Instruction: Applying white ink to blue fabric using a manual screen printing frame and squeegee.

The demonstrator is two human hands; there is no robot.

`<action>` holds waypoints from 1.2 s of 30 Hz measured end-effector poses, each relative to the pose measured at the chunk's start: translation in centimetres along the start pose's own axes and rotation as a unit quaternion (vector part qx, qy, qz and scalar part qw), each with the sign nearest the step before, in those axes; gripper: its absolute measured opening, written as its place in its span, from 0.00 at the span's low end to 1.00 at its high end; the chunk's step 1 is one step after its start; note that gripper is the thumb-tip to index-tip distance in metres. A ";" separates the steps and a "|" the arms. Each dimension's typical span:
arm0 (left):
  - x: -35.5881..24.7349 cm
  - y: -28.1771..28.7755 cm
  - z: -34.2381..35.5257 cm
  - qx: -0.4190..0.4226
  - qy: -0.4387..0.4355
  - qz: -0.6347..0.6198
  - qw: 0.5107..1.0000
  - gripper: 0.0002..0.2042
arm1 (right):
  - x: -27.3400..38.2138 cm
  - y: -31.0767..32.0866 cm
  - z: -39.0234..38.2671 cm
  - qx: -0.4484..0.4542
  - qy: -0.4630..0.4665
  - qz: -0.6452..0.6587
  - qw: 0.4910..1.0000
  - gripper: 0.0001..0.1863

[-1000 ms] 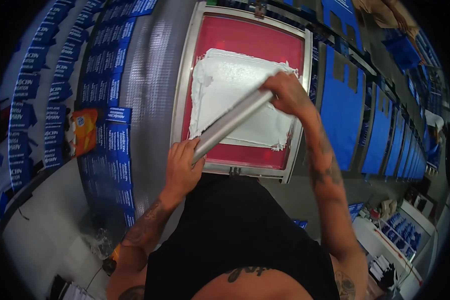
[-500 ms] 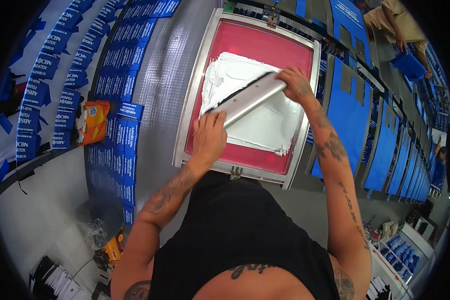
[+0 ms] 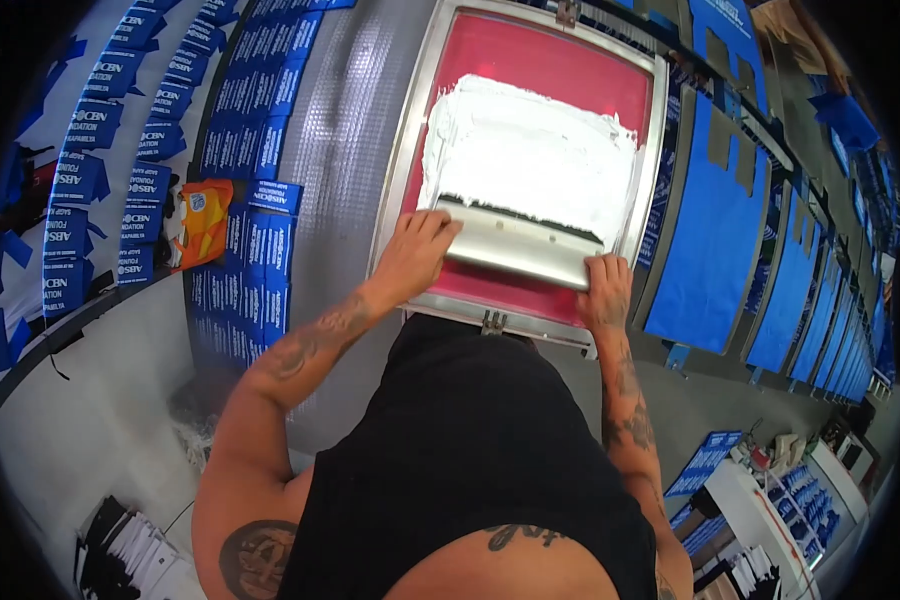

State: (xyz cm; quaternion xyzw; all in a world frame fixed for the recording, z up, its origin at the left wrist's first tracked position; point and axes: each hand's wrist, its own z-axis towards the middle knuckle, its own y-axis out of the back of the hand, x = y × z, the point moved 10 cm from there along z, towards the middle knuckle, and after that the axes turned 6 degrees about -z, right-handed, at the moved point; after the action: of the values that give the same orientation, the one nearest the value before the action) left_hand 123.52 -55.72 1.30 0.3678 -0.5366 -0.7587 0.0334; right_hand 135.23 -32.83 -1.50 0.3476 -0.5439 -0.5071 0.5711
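Note:
A silver metal squeegee (image 3: 515, 245) with a dark blade edge lies across the near part of a silk-screen frame (image 3: 398, 165). My left hand (image 3: 417, 248) is closed on its left end, and my right hand (image 3: 604, 290) grips its right end. White ink (image 3: 530, 150) covers the middle of the pink mesh (image 3: 530, 50), thick and ridged along its far and side edges. The blade touches the near side of the ink. Bare pink mesh shows beyond the ink and between the squeegee and the near rail.
Printed blue pieces (image 3: 260, 140) lie in rows on the left, with an orange packet (image 3: 205, 222) among them. Flat boards with blue fabric (image 3: 705, 230) line the right. At the upper right is a person's arm (image 3: 795, 35), partly seen. A white shelf (image 3: 770, 515) stands lower right.
My hands have drawn the squeegee toward me, and it has turned from a steep diagonal to nearly crosswise. My right hand came down most. The whole view has shifted slightly.

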 end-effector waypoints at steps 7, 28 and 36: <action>-3.3 3.0 -3.0 0.028 0.072 -0.052 0.996 0.23 | 3.2 5.1 -3.1 0.061 -0.054 0.055 0.995 0.22; 6.4 -0.7 13.1 0.066 0.047 0.147 0.986 0.06 | -8.0 -4.5 11.0 0.178 -0.136 -0.101 0.969 0.21; 5.0 0.1 10.3 0.130 0.030 0.168 0.977 0.07 | -6.5 -3.6 7.7 0.181 -0.119 -0.008 0.976 0.23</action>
State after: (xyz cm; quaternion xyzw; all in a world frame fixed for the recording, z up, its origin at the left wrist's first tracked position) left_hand 113.72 -49.85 0.40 0.2963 -0.6836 -0.6546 0.1279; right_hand 127.74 -26.32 -5.37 0.3871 -0.6877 -0.4424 0.4260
